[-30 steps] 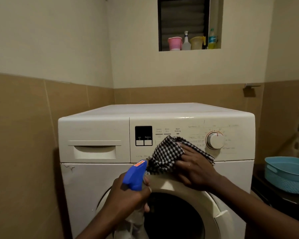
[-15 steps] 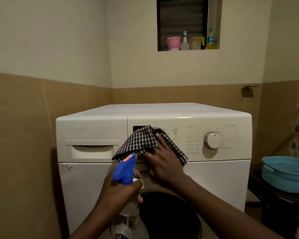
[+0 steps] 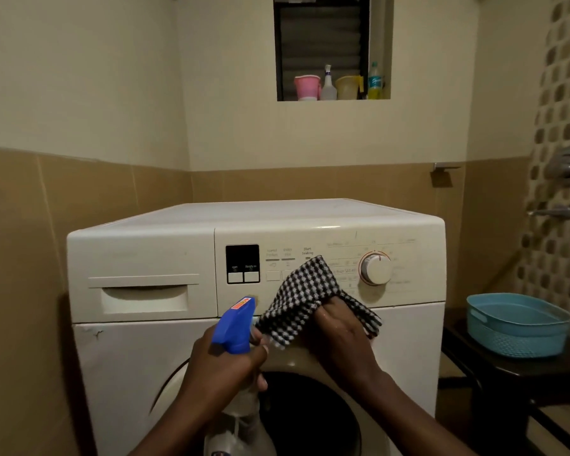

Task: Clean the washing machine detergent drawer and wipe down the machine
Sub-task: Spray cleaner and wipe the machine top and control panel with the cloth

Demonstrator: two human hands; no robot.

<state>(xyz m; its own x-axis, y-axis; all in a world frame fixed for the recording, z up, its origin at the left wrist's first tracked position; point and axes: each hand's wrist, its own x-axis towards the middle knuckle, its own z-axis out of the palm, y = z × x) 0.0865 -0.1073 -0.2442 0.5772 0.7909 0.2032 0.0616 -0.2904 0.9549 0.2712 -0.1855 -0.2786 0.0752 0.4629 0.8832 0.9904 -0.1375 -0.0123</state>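
A white front-loading washing machine (image 3: 145, 245) fills the middle of the view. Its detergent drawer (image 3: 144, 296) sits closed at the upper left of the front. My right hand (image 3: 339, 340) presses a black-and-white checked cloth (image 3: 301, 301) against the control panel, just left of the round dial (image 3: 375, 268). My left hand (image 3: 224, 370) grips a spray bottle with a blue trigger head (image 3: 236, 325), held in front of the panel's lower edge. The dark drum opening (image 3: 310, 419) lies below both hands.
A blue plastic basket (image 3: 517, 324) rests on a dark stand (image 3: 507, 373) to the right. A wall niche (image 3: 334, 47) above holds cups and bottles. Tiled walls close in at the left and behind; taps (image 3: 555, 212) stick out of the right wall.
My right hand has swept the cloth from the left part of the control panel back to the right, toward the dial. The spray bottle stays in my left hand.
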